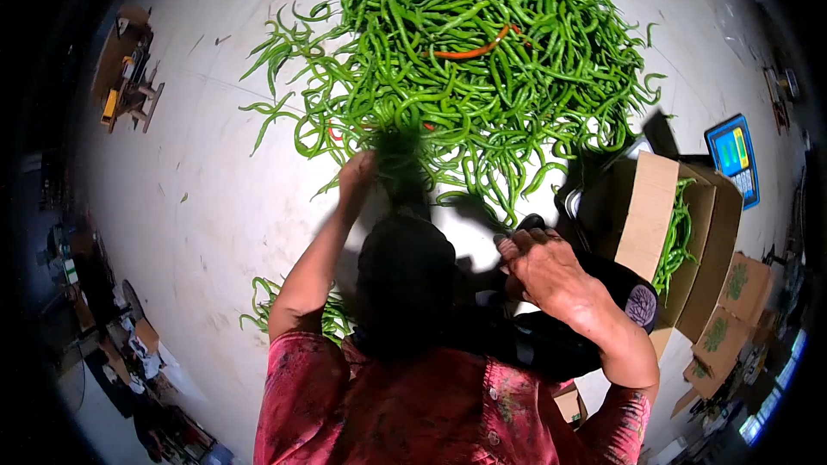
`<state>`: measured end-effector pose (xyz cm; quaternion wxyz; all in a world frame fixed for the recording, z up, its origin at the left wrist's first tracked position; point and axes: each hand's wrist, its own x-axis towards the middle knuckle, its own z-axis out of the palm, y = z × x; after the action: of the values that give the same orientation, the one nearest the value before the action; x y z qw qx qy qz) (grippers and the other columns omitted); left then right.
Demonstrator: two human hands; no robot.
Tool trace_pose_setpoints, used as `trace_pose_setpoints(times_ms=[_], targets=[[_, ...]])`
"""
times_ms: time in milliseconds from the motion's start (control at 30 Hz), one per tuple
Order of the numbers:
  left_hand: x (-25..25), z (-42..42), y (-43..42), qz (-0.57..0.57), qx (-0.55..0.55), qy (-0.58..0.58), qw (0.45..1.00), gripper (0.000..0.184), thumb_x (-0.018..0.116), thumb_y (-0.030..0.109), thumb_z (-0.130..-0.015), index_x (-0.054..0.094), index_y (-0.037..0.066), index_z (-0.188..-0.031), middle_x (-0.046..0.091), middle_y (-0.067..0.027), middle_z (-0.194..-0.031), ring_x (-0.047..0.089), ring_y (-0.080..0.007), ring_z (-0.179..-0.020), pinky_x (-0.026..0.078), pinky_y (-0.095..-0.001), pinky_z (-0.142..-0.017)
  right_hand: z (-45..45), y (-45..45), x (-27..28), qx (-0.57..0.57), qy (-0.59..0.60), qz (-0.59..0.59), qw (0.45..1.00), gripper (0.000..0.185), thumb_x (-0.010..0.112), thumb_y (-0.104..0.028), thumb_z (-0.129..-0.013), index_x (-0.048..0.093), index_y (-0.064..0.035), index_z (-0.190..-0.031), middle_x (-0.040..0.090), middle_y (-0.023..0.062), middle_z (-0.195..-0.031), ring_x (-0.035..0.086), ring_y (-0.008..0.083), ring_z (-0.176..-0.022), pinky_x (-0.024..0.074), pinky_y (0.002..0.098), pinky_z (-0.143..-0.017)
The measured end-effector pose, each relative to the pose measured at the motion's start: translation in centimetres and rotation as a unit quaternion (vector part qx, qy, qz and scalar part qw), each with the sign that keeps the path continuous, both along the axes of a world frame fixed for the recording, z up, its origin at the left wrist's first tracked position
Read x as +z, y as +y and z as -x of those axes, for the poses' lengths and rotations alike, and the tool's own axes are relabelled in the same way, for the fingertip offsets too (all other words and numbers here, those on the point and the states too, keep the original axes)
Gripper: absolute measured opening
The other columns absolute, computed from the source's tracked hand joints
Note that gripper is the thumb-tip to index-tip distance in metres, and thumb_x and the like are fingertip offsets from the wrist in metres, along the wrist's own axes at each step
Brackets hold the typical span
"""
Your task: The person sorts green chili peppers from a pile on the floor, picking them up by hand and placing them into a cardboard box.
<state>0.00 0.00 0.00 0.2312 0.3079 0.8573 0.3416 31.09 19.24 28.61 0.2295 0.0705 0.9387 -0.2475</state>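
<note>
Nearest you is your red patterned shirt (413, 409), and beside your left arm a small heap of green peppers (336, 320) lies partly hidden. Your right hand (551, 267) is over dark, shadowed things, its fingers curled inward; you cannot tell from here whether they grip anything. To its right stands an open carton (646, 207) with green peppers inside, most running lengthwise from near to far.

Farther forward, your left hand (356, 176) reaches to the near edge of the large pepper pile (551, 60); its fingertips merge into a dark blur, so their grip cannot be made out. Before you, the pile's long, curved peppers point every way, with loose ones straggling left and toward you. One orange-red pepper (465, 54) lies roughly crosswise, its right end bending away from you.

All this rests on a pale, scuffed surface (198, 181) dotted with scraps. Beyond the carton is a blue-framed device (732, 155) with a lit screen; the room's edges fall into darkness, clutter lining both sides.
</note>
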Motion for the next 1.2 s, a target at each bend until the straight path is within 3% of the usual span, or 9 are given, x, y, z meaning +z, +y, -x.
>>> trace_pose_setpoints(times_ms=[167,300,433,567,600,833,967,1000,1200], targets=[[0.6,1.4,3.9,0.026,0.096,0.053,0.994,0.029,0.047,0.030,-0.090,0.063,0.005,-0.089,0.062,-0.0210,-0.086,0.059,-0.0407,-0.084,0.046,-0.0487,-0.074,1.4,0.5,-0.5,-0.008,0.055,-0.081,0.995,0.045,0.059,-0.001,-0.074,0.056,0.0036,-0.118,0.061,0.0206,-0.103,0.061,0.0344,-0.095,0.0476,0.0433,-0.083],[2.1,2.9,3.5,-0.049,0.118,0.077,0.989,0.029,0.045,0.027,-0.089,0.063,0.005,-0.092,0.061,-0.0230,-0.088,0.059,-0.0407,-0.088,0.046,-0.0479,-0.079,1.3,0.2,-0.4,-0.008,0.071,-0.097,0.993,0.040,0.057,-0.002,-0.076,0.056,0.0033,-0.115,0.061,0.0200,-0.103,0.061,0.0323,-0.093,0.0481,0.0413,-0.082],[-0.4,6.7,2.8,-0.068,0.112,0.158,0.979,0.028,0.059,0.015,-0.080,0.062,0.000,-0.104,0.062,-0.0224,-0.100,0.059,-0.0399,-0.096,0.047,-0.0456,-0.086,1.6,-0.1,-0.3,0.011,0.086,-0.099,0.991,0.036,0.056,-0.007,-0.079,0.057,0.0020,-0.113,0.061,0.0179,-0.098,0.061,0.0304,-0.089,0.0488,0.0412,-0.079],[-1.7,9.2,4.7,0.008,0.030,0.283,0.959,0.059,0.068,0.015,-0.074,0.048,0.001,-0.128,0.054,-0.0223,-0.120,0.046,-0.0415,-0.117,0.037,-0.0501,-0.098,2.2,-0.1,-0.7,0.015,0.088,-0.095,0.991,0.031,0.056,-0.008,-0.082,0.058,0.0002,-0.112,0.062,0.0162,-0.095,0.062,0.0290,-0.087,0.0491,0.0394,-0.076],[-0.8,9.4,5.6,0.067,0.022,0.234,0.970,0.074,0.072,0.023,-0.074,0.038,0.003,-0.137,0.048,-0.0210,-0.129,0.038,-0.0410,-0.126,0.031,-0.0534,-0.102,2.3,-0.2,-0.8,0.007,0.087,-0.099,0.991,0.030,0.055,-0.009,-0.083,0.058,-0.0001,-0.112,0.062,0.0153,-0.095,0.062,0.0286,-0.087,0.0490,0.0396,-0.076],[-1.6,12.5,8.9,0.278,-0.036,0.191,0.941,0.080,0.075,0.031,-0.069,0.039,0.005,-0.135,0.047,-0.0225,-0.129,0.032,-0.0404,-0.133,0.028,-0.0538,-0.102,2.8,0.1,-0.5,0.020,0.052,-0.110,0.992,0.039,0.056,-0.010,-0.082,0.056,0.0008,-0.119,0.061,0.0161,-0.100,0.061,0.0303,-0.091,0.0490,0.0423,-0.080],[-2.8,14.6,9.5,0.315,-0.120,0.218,0.916,0.056,0.073,0.031,-0.069,0.052,0.006,-0.115,0.066,-0.0200,-0.097,0.060,-0.0376,-0.106,0.044,-0.0497,-0.086,3.1,0.3,-0.4,0.017,0.033,-0.097,0.995,0.044,0.058,-0.010,-0.080,0.055,0.0021,-0.122,0.061,0.0191,-0.106,0.061,0.0325,-0.094,0.0495,0.0440,-0.083],[-2.9,14.3,9.0,0.264,-0.086,0.185,0.943,0.046,0.071,0.030,-0.072,0.056,0.004,-0.107,0.067,-0.0214,-0.083,0.065,-0.0400,-0.085,0.050,-0.0504,-0.074,3.2,0.4,-0.1,0.015,0.019,-0.081,0.996,0.048,0.058,-0.010,-0.079,0.052,0.0029,-0.125,0.059,0.0204,-0.110,0.060,0.0334,-0.097,0.0478,0.0455,-0.086],[-2.3,14.1,6.8,0.101,0.078,0.201,0.971,0.029,0.066,0.027,-0.082,0.060,0.000,-0.090,0.064,-0.0271,-0.083,0.063,-0.0443,-0.081,0.050,-0.0496,-0.071,3.2,0.4,0.1,-0.001,0.005,-0.054,0.999,0.056,0.058,-0.012,-0.078,0.048,0.0053,-0.130,0.057,0.0211,-0.114,0.058,0.0326,-0.100,0.0446,0.0451,-0.090]])
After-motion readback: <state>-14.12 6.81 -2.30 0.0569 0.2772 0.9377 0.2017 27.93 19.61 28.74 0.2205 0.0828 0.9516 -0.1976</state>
